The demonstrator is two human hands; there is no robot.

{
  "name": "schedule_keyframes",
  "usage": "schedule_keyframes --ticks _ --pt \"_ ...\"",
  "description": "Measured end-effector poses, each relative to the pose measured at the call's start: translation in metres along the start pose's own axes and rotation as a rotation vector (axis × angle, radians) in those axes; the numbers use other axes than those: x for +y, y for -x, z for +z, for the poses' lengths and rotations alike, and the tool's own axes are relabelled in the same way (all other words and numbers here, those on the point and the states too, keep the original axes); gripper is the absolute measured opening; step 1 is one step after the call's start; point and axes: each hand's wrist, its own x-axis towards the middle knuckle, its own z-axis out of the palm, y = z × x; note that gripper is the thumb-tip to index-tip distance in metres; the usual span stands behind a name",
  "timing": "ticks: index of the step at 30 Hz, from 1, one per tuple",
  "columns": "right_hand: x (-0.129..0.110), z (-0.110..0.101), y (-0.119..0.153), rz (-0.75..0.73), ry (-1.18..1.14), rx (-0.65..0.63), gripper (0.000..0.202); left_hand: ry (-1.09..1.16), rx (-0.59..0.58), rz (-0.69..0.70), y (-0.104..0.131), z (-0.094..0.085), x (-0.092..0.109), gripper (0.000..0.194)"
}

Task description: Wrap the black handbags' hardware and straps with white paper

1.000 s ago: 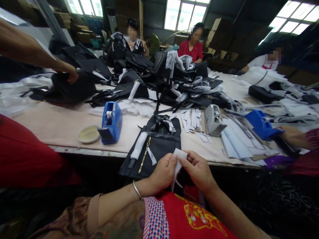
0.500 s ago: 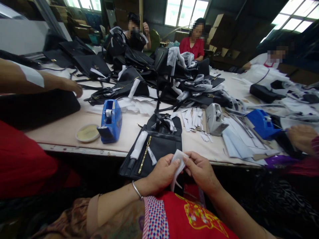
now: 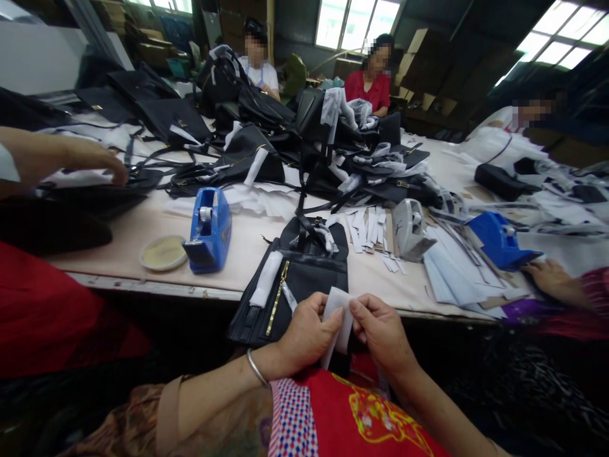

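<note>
Between my two hands is a white sheet of thin wrapping material (image 3: pixel 339 308), folded, with an end hanging down. My left hand (image 3: pixel 311 331) is closed on it, thumb on top. From the right, my right hand (image 3: pixel 380 327) pinches its other edge between thumb and fingers. Just beyond my hands a black backpack (image 3: pixel 314 279) lies at the table's front edge, partly over it. It has a gold zipper (image 3: pixel 277 298) with a wrapped pull, and a white-wrapped strap (image 3: pixel 265 279). My left hand hides the bag's lower right part.
Blue tape dispenser (image 3: pixel 209 231) and round dish (image 3: pixel 163 252) stand left of the backpack; a grey dispenser (image 3: pixel 412 230), paper strips (image 3: pixel 366 230) and another blue dispenser (image 3: pixel 499 240) lie right. Black bags (image 3: pixel 257 158) are heaped behind. Other people's hands (image 3: pixel 90 155) show at both sides.
The white sheet has been opened out a little between my hands, its hanging end now wider. At left, a person's arm has drawn back leftward; at right, another person's hand has moved to the blue dispenser.
</note>
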Motion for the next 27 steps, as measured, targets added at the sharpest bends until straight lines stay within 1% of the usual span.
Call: schedule_keyframes --ticks 2,4,8,11,13,16,18,19,21,23,25,27 --pt "0.002 0.002 0.001 -0.015 0.001 0.001 0.042 -0.089 0.025 0.005 -0.001 0.0 -0.001 0.022" --pt "0.003 0.003 0.002 -0.03 0.016 0.004 0.042 -0.128 0.043 -0.001 -0.001 0.0 -0.003 0.023" --pt "0.006 0.004 0.003 -0.041 0.03 0.004 0.041 -0.076 0.058 -0.014 -0.002 0.001 -0.005 0.022" --pt "0.006 0.003 0.003 -0.051 0.072 -0.016 0.039 -0.062 0.056 0.009 -0.001 0.001 -0.003 0.017" --pt "0.005 0.001 0.003 -0.062 0.101 -0.046 0.037 -0.072 0.059 0.028 -0.001 0.0 -0.002 0.014" --pt "0.004 -0.007 0.002 -0.097 0.095 -0.169 0.028 -0.06 0.056 0.031 -0.001 -0.001 -0.004 0.013" --pt "0.003 -0.016 -0.002 -0.161 0.124 -0.247 0.018 -0.038 0.029 0.023 -0.002 -0.001 -0.007 0.014" --pt "0.002 -0.021 -0.006 -0.208 0.162 -0.266 0.015 -0.036 0.01 0.021 -0.002 -0.002 -0.009 0.015" --pt "0.0 -0.03 -0.015 -0.315 0.278 -0.288 0.027 -0.05 -0.027 0.023 -0.002 -0.002 -0.013 0.018" --pt "-0.005 -0.036 -0.026 -0.445 0.42 -0.356 0.036 -0.071 -0.038 0.034 -0.003 -0.003 -0.014 0.019" --pt "-0.013 -0.038 -0.035 -0.564 0.557 -0.467 0.031 -0.075 -0.043 0.047 -0.003 -0.003 -0.014 0.018" --pt "-0.022 -0.038 -0.041 -0.637 0.671 -0.56 0.025 -0.072 -0.054 0.049 -0.003 -0.003 -0.013 0.017"
